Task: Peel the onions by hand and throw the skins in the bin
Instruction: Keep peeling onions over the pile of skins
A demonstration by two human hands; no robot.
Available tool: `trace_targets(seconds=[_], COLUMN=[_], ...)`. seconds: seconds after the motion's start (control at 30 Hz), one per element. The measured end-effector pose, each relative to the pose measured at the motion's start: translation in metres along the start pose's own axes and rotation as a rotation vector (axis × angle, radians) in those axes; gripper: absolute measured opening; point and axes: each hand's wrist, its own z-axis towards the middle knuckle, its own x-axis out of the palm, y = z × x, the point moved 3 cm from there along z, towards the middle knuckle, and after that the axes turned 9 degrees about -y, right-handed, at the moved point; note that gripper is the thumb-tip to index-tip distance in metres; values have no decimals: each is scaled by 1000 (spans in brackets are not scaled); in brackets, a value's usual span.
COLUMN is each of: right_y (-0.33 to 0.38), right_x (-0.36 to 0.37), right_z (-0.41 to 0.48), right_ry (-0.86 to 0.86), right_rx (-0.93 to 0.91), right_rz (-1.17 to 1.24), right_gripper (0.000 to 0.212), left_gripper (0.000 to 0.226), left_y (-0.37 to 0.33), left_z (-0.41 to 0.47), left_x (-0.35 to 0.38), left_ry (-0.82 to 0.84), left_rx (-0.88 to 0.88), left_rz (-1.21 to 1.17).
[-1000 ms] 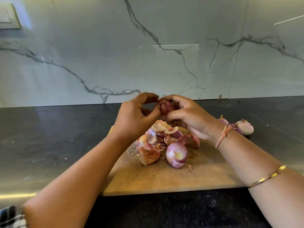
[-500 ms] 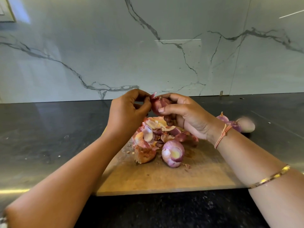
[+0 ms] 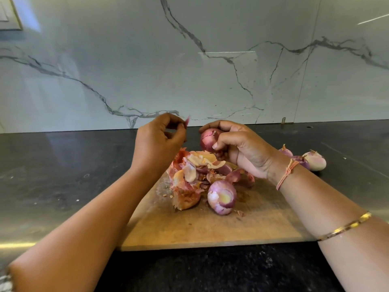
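My right hand (image 3: 240, 146) grips a small red onion (image 3: 208, 140) above the wooden cutting board (image 3: 210, 228). My left hand (image 3: 157, 142) is a little to its left and pinches a thin strip of red skin (image 3: 187, 121) between thumb and fingertips. Below both hands a heap of onion skins (image 3: 193, 169) lies on the board. A partly peeled onion (image 3: 222, 197) rests on the board in front of the heap. No bin is in view.
Peeled onions (image 3: 311, 161) lie on the dark countertop (image 3: 63, 175) behind my right wrist. A marble wall (image 3: 189, 60) rises at the back of the counter. The counter's front edge runs just under the board.
My left hand has pulled away to the left with a strip of skin torn from the onion. The right hand still holds the onion, now apart from the left hand.
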Motion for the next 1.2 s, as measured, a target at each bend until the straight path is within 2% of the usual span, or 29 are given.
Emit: trace_targets(seconds=[0.17,0.23,0.33,0.43,0.5,0.57,0.67,0.8,0.97,1.2], right_y=[-1,0,0,0,0,2,2,3,2,4], right_x=[-4,-2,0,3,6,10,12,11,11,9], right_z=[2,0,-3,-4,-5,-7,-8,-8,-8,-8], right_ry=[-50,-60,-69,-48,-44,-62,-77,-73,-51,44], right_rx=[12,4,-44,-87,-120,-159,-193,-209,-227,-321], right_rz=[-16,-37,-190,-337,-430,-485,-525,-510,-419,-350], right_gripper=[42,41,32,32,41,50,51,47,62,52], left_gripper=[6,21,26,21,19,18,17,15,13,11], left_y=[-7,-8,-10,-13,-12,-12,-12,-13,-10,0], left_z=[-9,-10,-10,-12,-11,-11,-10,-9,-7,-2], left_x=[7,8,8,9,8,8,8,8,8,8], left_ry=[192,235,252,243,212,178,147,118,99,44], left_rx=[76,108,151,211,225,244,276,301,289,92], left_rz=[41,47,62,60,43,43,54,81,112,67])
